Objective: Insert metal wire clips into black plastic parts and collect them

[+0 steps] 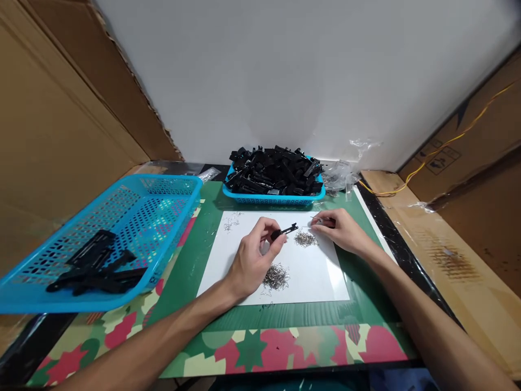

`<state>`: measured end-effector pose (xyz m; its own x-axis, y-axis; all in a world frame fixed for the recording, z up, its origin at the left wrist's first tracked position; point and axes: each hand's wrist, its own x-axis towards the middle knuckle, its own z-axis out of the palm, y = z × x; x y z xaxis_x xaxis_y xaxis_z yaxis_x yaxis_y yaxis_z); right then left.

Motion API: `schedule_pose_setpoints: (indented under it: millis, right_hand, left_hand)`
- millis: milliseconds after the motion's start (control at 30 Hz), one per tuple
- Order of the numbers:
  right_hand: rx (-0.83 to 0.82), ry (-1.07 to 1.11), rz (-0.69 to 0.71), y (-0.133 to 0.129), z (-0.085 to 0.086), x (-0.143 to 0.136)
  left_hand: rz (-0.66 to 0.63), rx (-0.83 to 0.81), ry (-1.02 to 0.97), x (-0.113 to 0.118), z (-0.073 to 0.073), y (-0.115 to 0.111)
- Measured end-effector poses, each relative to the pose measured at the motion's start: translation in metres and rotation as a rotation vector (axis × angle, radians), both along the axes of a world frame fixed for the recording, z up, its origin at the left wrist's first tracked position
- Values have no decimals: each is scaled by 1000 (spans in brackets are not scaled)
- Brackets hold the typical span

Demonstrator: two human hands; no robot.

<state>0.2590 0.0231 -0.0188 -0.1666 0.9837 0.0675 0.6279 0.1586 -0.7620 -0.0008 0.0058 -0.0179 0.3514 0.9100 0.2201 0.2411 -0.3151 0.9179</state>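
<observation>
My left hand (257,251) pinches a small black plastic part (288,231) whose narrow slotted end points right. Over the right side of the white sheet (313,282), my right hand (338,231) has thumb and fingers closed on a thin metal pin (316,218). Just left of those fingertips lies a small pile of metal pieces (305,238). A larger pile of bent metal wire pieces (277,276) sits below my left hand, partly hidden by it. Some loose wire pieces (232,221) are scattered at the sheet's upper left.
A blue basket (277,200) heaped with black plastic parts (277,169) stands at the back. To the left, a larger blue basket (173,233) holds several black parts (97,266). Clear plastic bags (342,175) lie at the back right. Cardboard (459,250) borders both sides.
</observation>
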Motion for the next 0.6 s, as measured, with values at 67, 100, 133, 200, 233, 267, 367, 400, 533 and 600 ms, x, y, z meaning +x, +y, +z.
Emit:
schedule_pose_setpoints:
  millis: [67, 100, 133, 200, 233, 267, 367, 400, 533, 600]
  right_hand:
    - [-15, 17, -3, 0, -4, -1]
    - [-22, 27, -7, 0, -5, -2]
    - [-27, 35, -8, -1, -6, -3]
    - [-25, 36, 8, -1, -5, -4]
    - [-23, 22, 24, -1, -5, -4]
    - [-25, 2, 41, -1, -5, -4]
    - [-60, -14, 74, 0, -4, -3]
    - [-76, 2, 81, 0, -5, -2]
    - [-114, 98, 94, -3, -5, 0]
    - [-117, 165, 76, -5, -4, 0]
  left_hand:
    - [-9, 0, 16, 0, 0, 0]
    - [-14, -1, 24, 0, 0, 1]
    - [-20, -3, 32, 0, 0, 1]
    - [-32, -5, 53, 0, 0, 1]
    - [-38, -6, 64, 0, 0, 1]
    - [-42, -7, 76, -1, 0, 1]
    - [-47, -10, 107, -2, -1, 0]
    - [-47, -10, 113, -2, -1, 0]
    - [-56, 1, 114, -2, 0, 0]
    - [-74, 23, 106, -2, 1, 0]
